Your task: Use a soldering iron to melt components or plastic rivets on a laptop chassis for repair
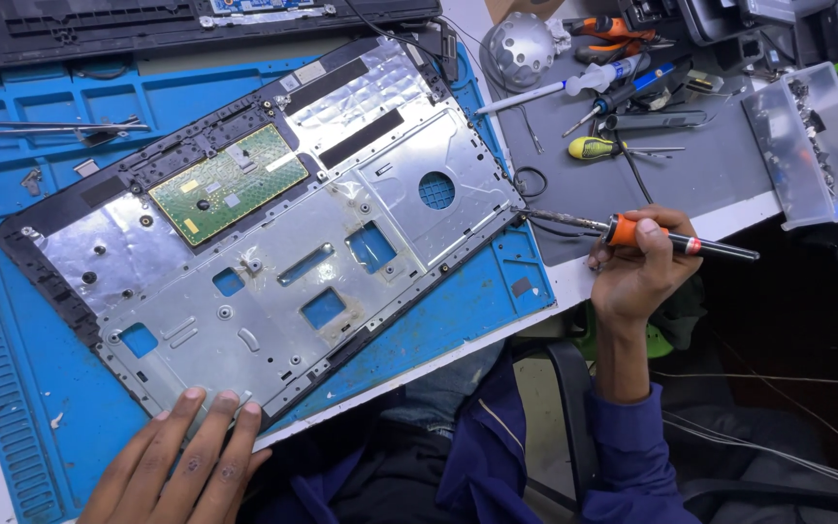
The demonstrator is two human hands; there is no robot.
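A laptop's upper case (273, 252) lies face down and tilted on a blue work mat (41, 320), showing its silver metal plate and a green touchpad board (228, 182). My left hand (181, 461) rests flat with fingers spread on the case's near edge. My right hand (637, 267) grips a soldering iron (676, 240) with an orange collar and black handle. Its metal tip (526, 213) touches the right edge of the case.
A grey mat (700, 175) at the right carries a yellow-handled screwdriver (594, 147), pliers (613, 34), pens and a metal dome (519, 49). A clear plastic parts box (812, 146) sits at the far right. Another black laptop part (147, 24) lies along the top.
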